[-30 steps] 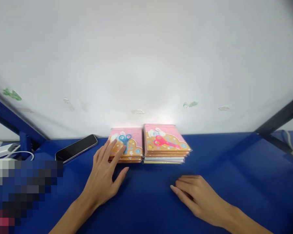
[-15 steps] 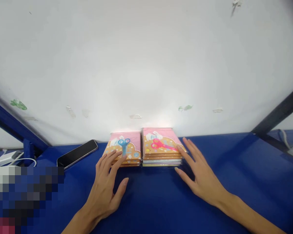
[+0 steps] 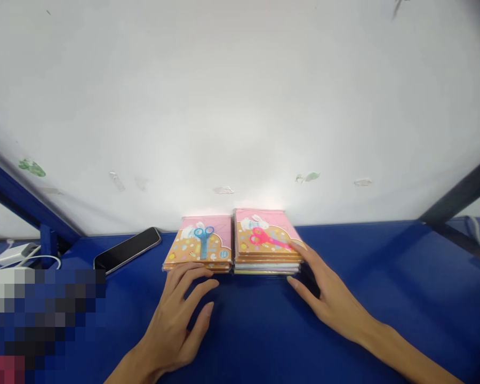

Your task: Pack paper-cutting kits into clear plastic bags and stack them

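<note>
Landmark: the pink-scissors stack (image 3: 266, 234), several flat, glossy square packs piled neatly, with pink and orange covers showing a rabbit and red-pink scissors, and pale white and yellow edges in the lower layers.

Things: the blue-scissors stack (image 3: 198, 242), a lower pile of matching packs with blue scissors on top, sits just left of the landmark, nearly touching it.

Left hand: the left hand (image 3: 174, 320) lies in front of the blue-scissors stack, palm down and relaxed, fingers loosely spread. The fingertips reach the stack's front edge, seemingly touching it, and hold nothing.

Right hand: the right hand (image 3: 332, 304) is open wide around the landmark's front right corner. The index finger rests on the corner and the thumb sits by the front edge, with no visible grip.

Surface: a smooth, deep blue tabletop (image 3: 384, 277) lies under both stacks and hands.

Left of landmark: a black smartphone (image 3: 127, 250) lies at an angle beyond the blue-scissors stack; farther left are a white charger (image 3: 14, 254) and a thin white cable (image 3: 40, 260).

Behind landmark: a scuffed white wall (image 3: 240, 106) bears torn tape marks.

Risk: slick covers could let the upper packs slide if pushed unevenly; the loose stacks could topple.
</note>
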